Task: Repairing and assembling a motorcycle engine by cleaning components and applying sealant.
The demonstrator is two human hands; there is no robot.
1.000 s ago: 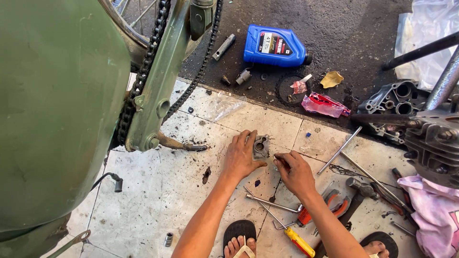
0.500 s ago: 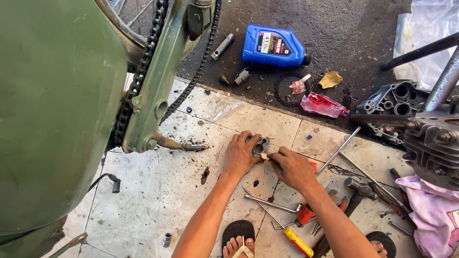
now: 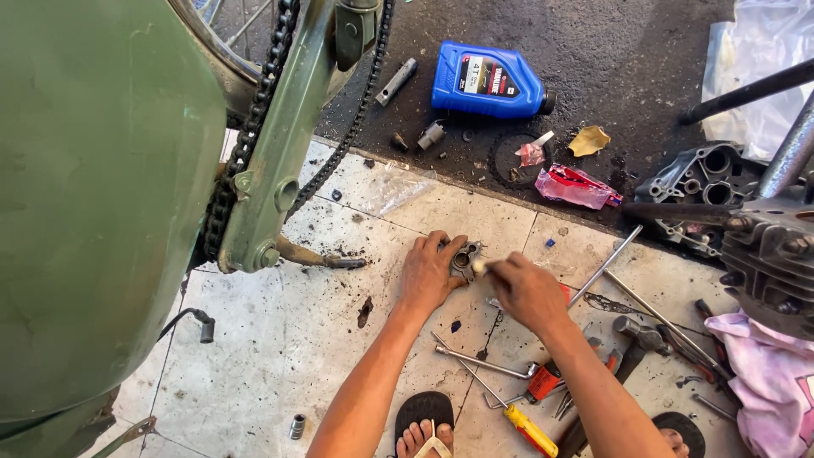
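Observation:
My left hand presses down on a small grey metal engine part with a round bore, holding it on the tiled floor. My right hand sits just right of it, fingers pinched on a small pale object that touches the part's edge. What the pale object is stays unclear. My forearms reach in from the bottom, above my sandalled feet.
A green motorcycle body with chain and swingarm fills the left. A blue oil bottle, tube socket and scraps lie on the dark ground beyond. Rods, spanners, a hammer, a yellow screwdriver and engine castings crowd the right.
My right hand has moved up and left from the floor to the metal part, and the left hand has shifted its grip on that part slightly.

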